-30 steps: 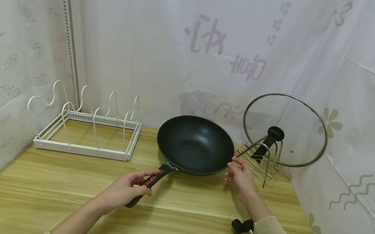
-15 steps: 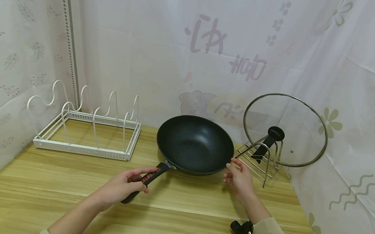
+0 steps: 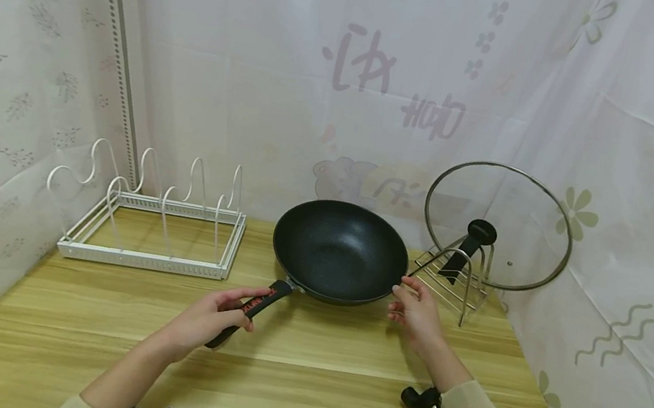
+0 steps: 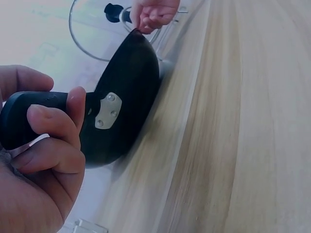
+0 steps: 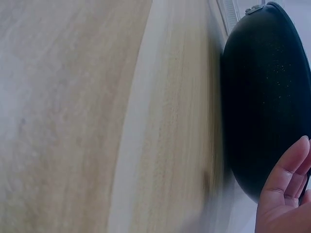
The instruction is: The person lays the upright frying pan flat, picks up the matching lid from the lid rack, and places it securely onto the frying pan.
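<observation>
The left hand (image 3: 205,323) is holding the black handle (image 3: 270,296) of a big pan (image 3: 338,250), and its fingers (image 4: 60,160) are bending around it. The right hand (image 3: 417,315) is pinching the pan's edge (image 3: 406,262) on the right side. The round, dark pan is facing up near the back of the wooden table (image 3: 307,390); I cannot tell if its bottom is touching the wood. Well to the left of the pan, a curvy white rack (image 3: 142,260) is standing on the table. Just to the right, a small metal rack (image 3: 465,298) is holding up a clear lid (image 3: 523,224). The lid is tilting on its edge, and its black knob (image 3: 482,231) is pointing forward. Behind, a pale cloth (image 3: 245,73) is hanging.
</observation>
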`<state>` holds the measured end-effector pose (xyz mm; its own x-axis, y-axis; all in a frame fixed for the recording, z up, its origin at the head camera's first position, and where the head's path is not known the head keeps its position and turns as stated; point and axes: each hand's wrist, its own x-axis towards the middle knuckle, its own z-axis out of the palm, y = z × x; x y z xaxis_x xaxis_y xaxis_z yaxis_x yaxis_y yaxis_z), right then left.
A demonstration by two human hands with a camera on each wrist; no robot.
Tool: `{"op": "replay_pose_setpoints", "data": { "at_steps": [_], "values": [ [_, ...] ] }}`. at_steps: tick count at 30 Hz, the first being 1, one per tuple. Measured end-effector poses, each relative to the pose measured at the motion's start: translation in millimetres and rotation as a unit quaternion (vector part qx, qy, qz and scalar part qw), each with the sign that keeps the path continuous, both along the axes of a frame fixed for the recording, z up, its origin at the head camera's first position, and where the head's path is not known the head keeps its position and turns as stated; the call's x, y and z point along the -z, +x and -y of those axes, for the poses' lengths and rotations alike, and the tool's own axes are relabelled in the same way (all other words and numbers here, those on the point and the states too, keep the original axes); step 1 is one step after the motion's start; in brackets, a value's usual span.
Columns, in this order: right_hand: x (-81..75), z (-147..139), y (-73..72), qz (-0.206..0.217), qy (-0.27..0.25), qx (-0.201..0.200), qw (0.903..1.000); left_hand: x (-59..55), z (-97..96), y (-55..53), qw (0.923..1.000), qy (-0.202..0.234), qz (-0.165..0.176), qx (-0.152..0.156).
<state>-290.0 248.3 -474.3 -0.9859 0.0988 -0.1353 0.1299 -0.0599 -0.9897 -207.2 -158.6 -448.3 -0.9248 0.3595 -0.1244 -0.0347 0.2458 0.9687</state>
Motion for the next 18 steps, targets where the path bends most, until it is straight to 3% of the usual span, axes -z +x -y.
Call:
{"op": "replay_pose_setpoints", "data": {
  "at_steps": [6,14,18],
  "values": [
    [2.1,1.2,1.1,0.001,0.000,0.000,1.0000,-1.4,2.6,-1.7,1.0000,-0.007,0.001,-0.005],
    [1.8,5.0,2.5,-0.001,-0.007,0.001,1.0000,0.9,10.3,-6.6,0.9991,0.029,0.010,0.028],
    [1.3,6.7,3.4,-0.003,-0.006,0.001,1.0000,1.7,12.8,-9.3,0.9991,0.031,0.010,0.028]
  ]
}}
